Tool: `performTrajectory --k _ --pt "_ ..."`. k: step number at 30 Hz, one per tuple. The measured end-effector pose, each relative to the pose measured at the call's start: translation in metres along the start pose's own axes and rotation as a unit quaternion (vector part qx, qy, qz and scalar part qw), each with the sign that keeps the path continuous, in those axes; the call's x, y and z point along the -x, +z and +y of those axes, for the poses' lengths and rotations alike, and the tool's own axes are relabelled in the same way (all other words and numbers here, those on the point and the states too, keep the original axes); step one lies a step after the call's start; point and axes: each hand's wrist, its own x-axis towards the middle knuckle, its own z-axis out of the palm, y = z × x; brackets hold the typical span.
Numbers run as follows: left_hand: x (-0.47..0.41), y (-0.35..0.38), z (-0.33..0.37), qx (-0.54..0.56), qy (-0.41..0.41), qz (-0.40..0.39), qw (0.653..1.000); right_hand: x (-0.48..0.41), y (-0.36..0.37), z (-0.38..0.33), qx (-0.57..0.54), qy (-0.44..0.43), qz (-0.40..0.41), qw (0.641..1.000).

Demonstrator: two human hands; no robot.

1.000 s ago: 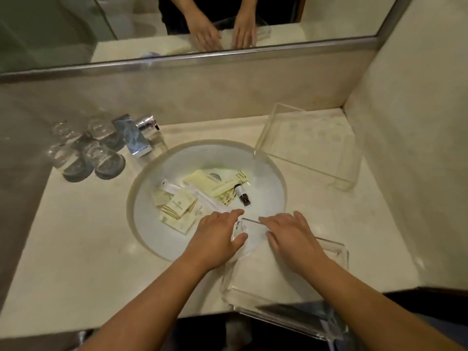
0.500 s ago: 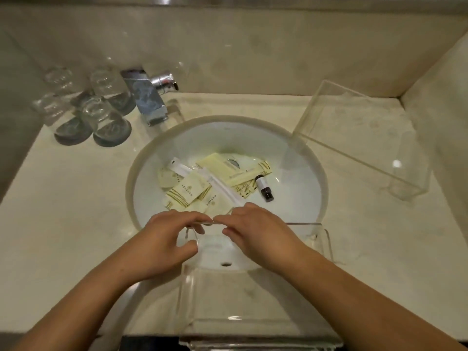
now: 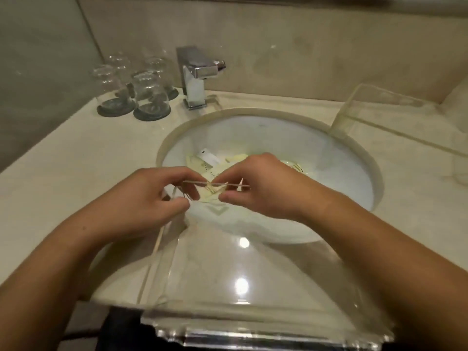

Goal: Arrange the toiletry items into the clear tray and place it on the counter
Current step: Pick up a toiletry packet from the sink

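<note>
Risk: clear tray (image 3: 228, 269) bridged the front edge of the counter (image 3: 76, 173) and the sink (image 3: 329, 178), gripped only at its far rim, left hand (image 3: 152, 198) and right hand (image 3: 263, 188) pinching with curled fingers (image 3: 235, 197). Slick wall could slip, I judged. Sachets (image 3: 238, 158) lay in that sink, not yet loaded.

No txt, brand or no. is reading clearly anywhere. Pale yellow packets (image 3: 237, 157) in the sink (image 3: 278, 115) are showing gold stripes & faint print, but it's blurring too much to make out. White sachet (image 3: 208, 155) is carrying dark marks at one end, too small to read.
</note>
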Motion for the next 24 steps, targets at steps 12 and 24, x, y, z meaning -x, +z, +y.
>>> performTrajectory --k 12,24 --pt "-0.033 -0.025 -0.005 0.053 0.037 -0.027 0.998 0.022 -0.035 0.032 -0.064 0.144 0.081 0.984" --pt "-0.161 0.007 -0.040 -0.101 -0.005 -0.152 0.983 -0.032 -0.019 0.133 -0.166 0.207 -0.073 0.961"
